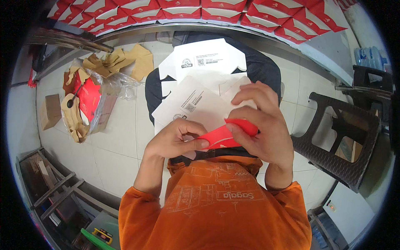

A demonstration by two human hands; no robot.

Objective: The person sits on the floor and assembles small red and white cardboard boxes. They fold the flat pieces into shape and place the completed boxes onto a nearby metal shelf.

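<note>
Between my two hands is a card box blank (188, 98), its white side showing, with a red flap (221, 136) folded over at the near edge. My left hand (175, 139) pinches the left end of that flap between thumb and fingers. At the flap's right end my right hand (264, 121) grips with the thumb in front, its upper fingers bent over the white card. Beneath the blank, another flat white blank (208, 52) with notched edges lies across my dark-trousered lap. The fingers hide part of the flap's fold.
Rows of red-and-white folded boxes (183, 10) cover the table ahead. On the tiled floor at left, a torn package (104, 106) holds red card beside a small brown carton (51, 111). A dark plastic stool (310, 143) stands at right. A wooden rack (75, 187) is lower left.
</note>
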